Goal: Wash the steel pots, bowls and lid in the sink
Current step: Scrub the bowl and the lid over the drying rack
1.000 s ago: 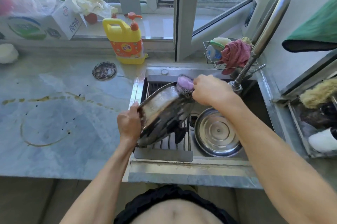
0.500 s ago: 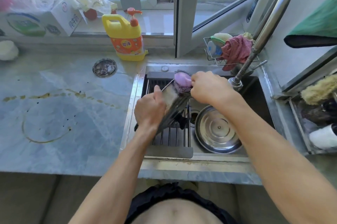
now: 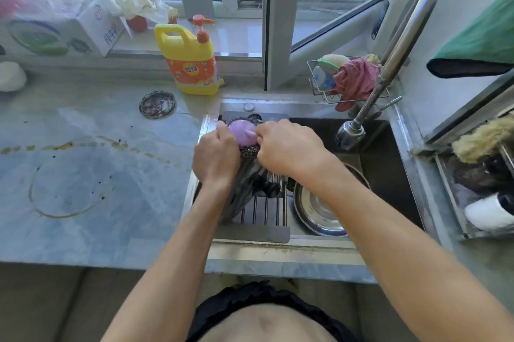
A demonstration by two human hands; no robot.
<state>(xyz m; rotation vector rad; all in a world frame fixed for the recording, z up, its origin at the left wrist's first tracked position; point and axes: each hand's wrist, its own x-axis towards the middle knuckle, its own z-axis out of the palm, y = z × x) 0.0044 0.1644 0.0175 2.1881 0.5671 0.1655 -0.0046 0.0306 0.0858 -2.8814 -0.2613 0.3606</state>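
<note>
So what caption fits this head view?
Left hand steadies a steel pot over the sink while right hand scrubs with a scourer.

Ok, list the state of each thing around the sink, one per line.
Steel pot: tilted on edge over the sink rack, gripped by the left hand.
Purple-handled scourer: held by the right hand at the pot's top.
Steel lid: lying in the basin.
Faucet: no water visible.
Detergent bottle: upright on the counter.
Window: open.
</note>
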